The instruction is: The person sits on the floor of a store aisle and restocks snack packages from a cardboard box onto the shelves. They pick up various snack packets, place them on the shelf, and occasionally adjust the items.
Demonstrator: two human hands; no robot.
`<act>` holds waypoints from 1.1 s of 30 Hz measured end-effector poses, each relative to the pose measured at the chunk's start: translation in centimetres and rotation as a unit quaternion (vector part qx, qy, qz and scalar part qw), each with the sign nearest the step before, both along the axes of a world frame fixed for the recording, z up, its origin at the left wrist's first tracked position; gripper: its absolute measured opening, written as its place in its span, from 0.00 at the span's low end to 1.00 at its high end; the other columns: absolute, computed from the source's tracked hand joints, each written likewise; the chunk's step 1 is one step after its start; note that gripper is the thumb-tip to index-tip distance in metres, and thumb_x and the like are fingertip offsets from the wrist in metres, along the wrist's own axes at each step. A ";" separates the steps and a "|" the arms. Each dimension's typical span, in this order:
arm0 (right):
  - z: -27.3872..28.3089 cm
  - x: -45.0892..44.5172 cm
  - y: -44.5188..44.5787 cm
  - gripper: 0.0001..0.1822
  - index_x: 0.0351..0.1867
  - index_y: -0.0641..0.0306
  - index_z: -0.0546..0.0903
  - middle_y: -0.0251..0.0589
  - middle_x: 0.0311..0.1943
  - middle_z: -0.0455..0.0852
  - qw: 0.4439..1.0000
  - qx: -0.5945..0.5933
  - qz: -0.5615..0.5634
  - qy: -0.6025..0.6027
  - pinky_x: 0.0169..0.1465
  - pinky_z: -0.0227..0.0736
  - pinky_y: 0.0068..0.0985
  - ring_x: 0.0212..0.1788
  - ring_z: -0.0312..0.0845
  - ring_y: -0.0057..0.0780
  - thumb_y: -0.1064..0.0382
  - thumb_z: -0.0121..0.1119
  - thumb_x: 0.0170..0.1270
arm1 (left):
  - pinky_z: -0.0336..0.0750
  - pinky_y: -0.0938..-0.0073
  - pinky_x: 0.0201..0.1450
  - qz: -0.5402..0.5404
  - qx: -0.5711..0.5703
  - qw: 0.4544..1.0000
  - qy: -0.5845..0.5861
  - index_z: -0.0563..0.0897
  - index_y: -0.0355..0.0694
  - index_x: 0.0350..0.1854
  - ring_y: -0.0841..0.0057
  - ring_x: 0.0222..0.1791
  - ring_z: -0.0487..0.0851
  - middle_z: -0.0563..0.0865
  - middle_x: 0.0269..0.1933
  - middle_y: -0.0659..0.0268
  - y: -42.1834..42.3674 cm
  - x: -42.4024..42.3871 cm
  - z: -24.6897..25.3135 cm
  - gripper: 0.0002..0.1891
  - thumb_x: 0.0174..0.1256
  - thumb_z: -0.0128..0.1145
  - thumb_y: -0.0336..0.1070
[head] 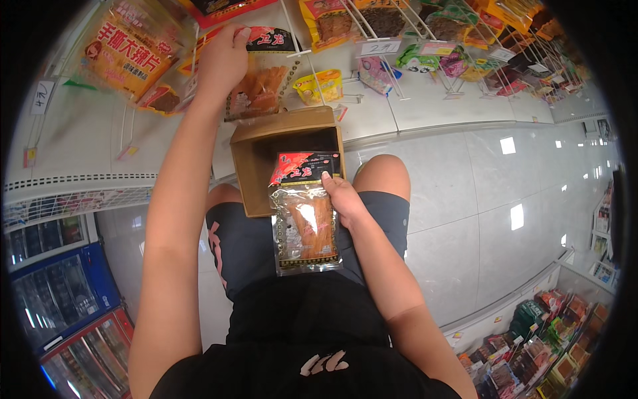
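My left hand (224, 62) is raised to the display rack, fingertips closed at the top corner of a clear-fronted snack packet (261, 82) with a black and red header. That packet hangs close to the rack's back panel, and my wrist hides part of its left side. Lower down, my right hand (344, 197) grips similar snack packets (306, 224) by their right edge, thumb on top. At least two overlap, with reddish-brown strips showing through the front one. Behind them, an open cardboard box (254, 189) stands between my knees; its inside is dark and partly covered by the packets.
Wire hooks (369, 30) with price tags jut from the rack. A large orange snack bag (124, 55) hangs at left, and a small yellow packet (319, 87) at right. Glass-fronted cabinets (55, 284) stand lower left; another stocked shelf (543, 334) is lower right, beyond the tiled floor (448, 199).
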State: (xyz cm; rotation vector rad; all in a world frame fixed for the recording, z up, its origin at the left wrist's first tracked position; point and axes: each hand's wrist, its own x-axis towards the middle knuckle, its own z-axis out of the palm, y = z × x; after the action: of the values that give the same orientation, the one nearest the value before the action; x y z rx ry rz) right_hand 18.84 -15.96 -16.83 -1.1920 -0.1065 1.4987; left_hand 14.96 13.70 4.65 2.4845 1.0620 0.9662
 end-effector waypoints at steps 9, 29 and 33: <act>1.2 0.2 0.0 0.23 0.45 0.71 0.83 0.41 0.40 0.88 1.000 -0.001 -0.010 0.009 0.50 0.72 0.26 0.41 0.80 0.27 0.50 0.49 0.78 | 0.77 0.59 0.46 0.003 -0.023 1.000 -0.011 0.82 0.40 0.49 0.51 0.43 0.85 0.87 0.38 0.49 -1.8 -0.2 -1.2 0.14 0.74 0.52 0.44; -0.1 0.3 -0.1 0.22 0.45 0.69 0.82 0.40 0.40 0.88 1.000 -0.004 0.005 0.000 0.50 0.75 0.25 0.41 0.82 0.25 0.49 0.50 0.78 | 0.77 0.62 0.46 0.014 -0.135 0.987 -0.083 0.82 0.34 0.45 0.54 0.41 0.86 0.87 0.37 0.49 -4.0 0.1 -6.2 0.17 0.73 0.54 0.46; 0.9 0.3 -0.1 0.21 0.47 0.68 0.82 0.39 0.42 0.89 1.000 -0.015 0.010 -0.001 0.51 0.76 0.25 0.42 0.84 0.24 0.49 0.50 0.78 | 0.78 0.63 0.45 0.022 -0.127 0.989 -0.066 0.83 0.34 0.45 0.56 0.40 0.87 0.88 0.37 0.50 -4.0 0.8 -6.0 0.18 0.72 0.55 0.47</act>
State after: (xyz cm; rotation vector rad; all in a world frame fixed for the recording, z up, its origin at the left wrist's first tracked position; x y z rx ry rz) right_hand 19.13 -16.08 -15.94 -1.2197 -0.0970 1.5207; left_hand 15.73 9.66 -1.36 2.1704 1.1254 0.9283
